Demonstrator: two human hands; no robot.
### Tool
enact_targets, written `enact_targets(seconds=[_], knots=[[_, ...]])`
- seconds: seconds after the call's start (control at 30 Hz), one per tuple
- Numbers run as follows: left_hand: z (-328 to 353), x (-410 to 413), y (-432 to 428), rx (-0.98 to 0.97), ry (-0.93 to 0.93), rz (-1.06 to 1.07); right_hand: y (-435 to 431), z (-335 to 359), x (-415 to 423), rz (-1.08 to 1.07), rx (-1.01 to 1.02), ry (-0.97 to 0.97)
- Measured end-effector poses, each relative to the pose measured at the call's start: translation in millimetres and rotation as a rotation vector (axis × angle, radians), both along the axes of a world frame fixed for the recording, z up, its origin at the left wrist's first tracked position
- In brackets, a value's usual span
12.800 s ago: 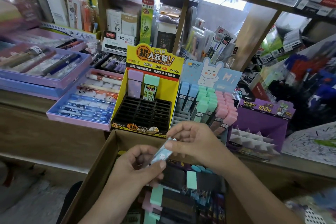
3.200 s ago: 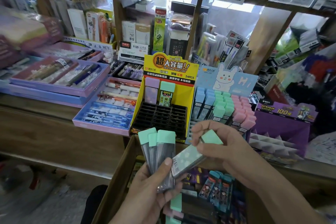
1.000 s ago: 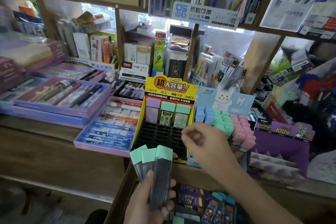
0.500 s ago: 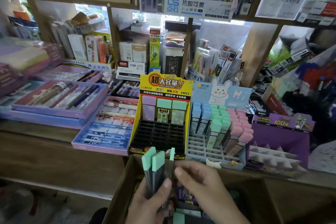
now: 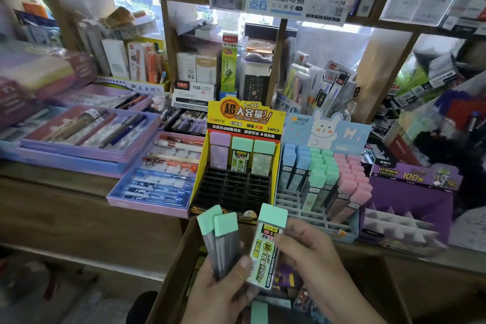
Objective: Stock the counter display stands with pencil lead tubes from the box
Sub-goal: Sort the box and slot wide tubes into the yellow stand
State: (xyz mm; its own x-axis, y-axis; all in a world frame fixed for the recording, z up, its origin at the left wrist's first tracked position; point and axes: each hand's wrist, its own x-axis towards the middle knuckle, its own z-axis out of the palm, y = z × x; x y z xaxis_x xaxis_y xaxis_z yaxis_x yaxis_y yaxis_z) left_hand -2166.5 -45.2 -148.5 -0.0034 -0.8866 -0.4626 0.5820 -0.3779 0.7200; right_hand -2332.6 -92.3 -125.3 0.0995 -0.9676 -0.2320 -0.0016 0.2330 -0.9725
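- L hand (image 5: 223, 294): lower centre, above the box (image 5: 171, 276). Fingers + thumb curl round two green-capped tubes (image 5: 223, 242), held upright side by side, caps up, leaning slightly left.
- R hand (image 5: 313, 263): just right of L hand. It pinches a third tube (image 5: 264, 252) along its right edge. Cap is green and up, printed label faces the camera. The tube's lower end lies beside the L thumb; contact cannot be told.
- Box: open cardboard, below both hands, in front of the counter (image 5: 52, 208). More tubes + packs inside, mostly hidden by the hands. One green cap (image 5: 259, 310) shows at the bottom edge.
- Yellow stand (image 5: 244, 116): on the counter, straight beyond the hands. It has a black slot grid. Back row holds 3 tubes: purple-capped tube (image 5: 219, 151) at left, then two green-capped ones at centre + right. The rows nearer the hands show bare slots.
- Bunny stand (image 5: 326, 129): pale blue, just right of the yellow stand. Blue-, green- + pink-capped tubes stand in rows at the back; grey slots are bare at the front.
- Purple stand (image 5: 410, 197): far right, w/ stepped tiers.
- Pen tray (image 5: 157, 179): lilac, just left of the yellow stand, w/ pens laid flat.
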Motion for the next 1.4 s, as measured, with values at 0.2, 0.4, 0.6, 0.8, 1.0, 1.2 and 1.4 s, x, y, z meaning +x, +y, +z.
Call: enact_targets(seconds=[0.2, 0.4, 0.6, 0.8, 1.0, 1.2, 1.4], knots=[[8, 7, 3, 0.023, 0.090, 0.037, -9, 25, -15, 0.055, -0.187, 0.101], [18, 10, -3, 0.090, 0.198, 0.042, -42, 61, -18, 0.035, -0.427, 0.214], [23, 14, -2, 0.133, 0.272, 0.027, -82, 83, 1, 0.003, -0.535, 0.352], [30, 13, -8, 0.179, 0.298, 0.042, -115, 92, 26, 0.000, -0.604, 0.506], [33, 15, -9, 0.229, 0.314, 0.024, -136, 84, 43, 0.010, -0.629, 0.600], [29, 18, -10, 0.248, 0.307, 0.019, -142, 78, 49, 0.000, -0.645, 0.656], [28, 20, -11, 0.246, 0.290, -0.003, -142, 72, 48, 0.018, -0.633, 0.669]])
